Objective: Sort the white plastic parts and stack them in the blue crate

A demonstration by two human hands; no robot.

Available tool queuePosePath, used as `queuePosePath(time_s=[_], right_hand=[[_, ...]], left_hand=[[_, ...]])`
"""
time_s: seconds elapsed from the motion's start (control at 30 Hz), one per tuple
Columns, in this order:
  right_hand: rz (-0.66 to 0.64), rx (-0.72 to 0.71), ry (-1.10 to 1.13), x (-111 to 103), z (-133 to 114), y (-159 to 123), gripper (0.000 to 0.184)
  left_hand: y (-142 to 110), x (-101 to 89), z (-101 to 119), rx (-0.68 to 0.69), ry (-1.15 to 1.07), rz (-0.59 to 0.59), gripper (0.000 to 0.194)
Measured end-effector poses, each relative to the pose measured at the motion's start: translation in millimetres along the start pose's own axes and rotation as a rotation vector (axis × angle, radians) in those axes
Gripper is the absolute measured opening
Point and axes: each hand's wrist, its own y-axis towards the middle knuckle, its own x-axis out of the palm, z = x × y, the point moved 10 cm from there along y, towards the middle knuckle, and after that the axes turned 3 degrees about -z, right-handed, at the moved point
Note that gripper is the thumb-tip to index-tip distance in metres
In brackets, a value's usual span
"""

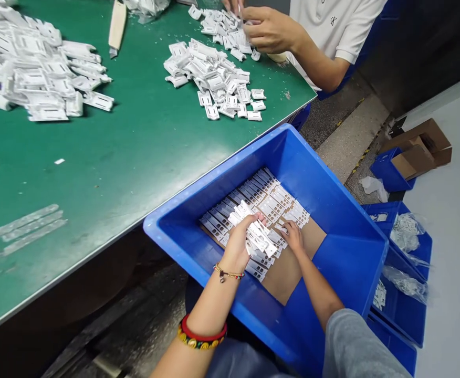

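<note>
Inside a large blue bin, my left hand is wrapped round a bunch of white plastic parts, which are long and slotted. To its right, my right hand reaches down to the rows, its fingertips at one of the white parts lying there; whether they grip it I cannot tell. Neat rows of the same kind of part lie on a brown cardboard sheet in the bin. Bare cardboard shows along the near right side of the rows.
On the green table lie a big heap of white parts, a smaller heap and a cutter knife. Across the corner, a co-worker's hands handle a small piece. Blue crates and a cardboard box stand at right.
</note>
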Motion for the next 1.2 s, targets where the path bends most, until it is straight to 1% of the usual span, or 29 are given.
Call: queuePosePath(time_s=[0.13,0.23,0.33,0.43,0.57,0.73,1.07,1.2], right_hand=[[0.041,0.046,0.001,-5,2,1,0.014],[0.054,0.040,0.011,-4,-11,-7,0.012],[0.030,0.001,0.019,5,-29,-17,0.008],[0.011,-0.011,0.025,15,-37,-25,0.009],[0.014,0.015,0.041,21,-32,-27,0.013],[0.039,0.051,0.051,21,-24,-26,0.017],[0.060,0.064,0.059,18,-24,-27,0.019],[0.068,0.077,0.045,18,-24,-28,0.023]], left_hand=[[3,1.3,0,0.010,0.019,-0.021,0.012],[2,3.2,1,0.015,0.020,-0.036,0.012],[3,3.6,1,0.013,0.023,-0.052,0.011],[6,1.7,0,0.020,0.029,-0.060,0.006],[8,-1.1,-3,0.013,-0.008,-0.059,0.006],[8,0.1,-5,-0.005,-0.005,-0.092,0.006],[10,2.0,-5,0.015,0.024,-0.139,0.008],[11,1.8,-5,0.017,-0.007,-0.124,0.009]])
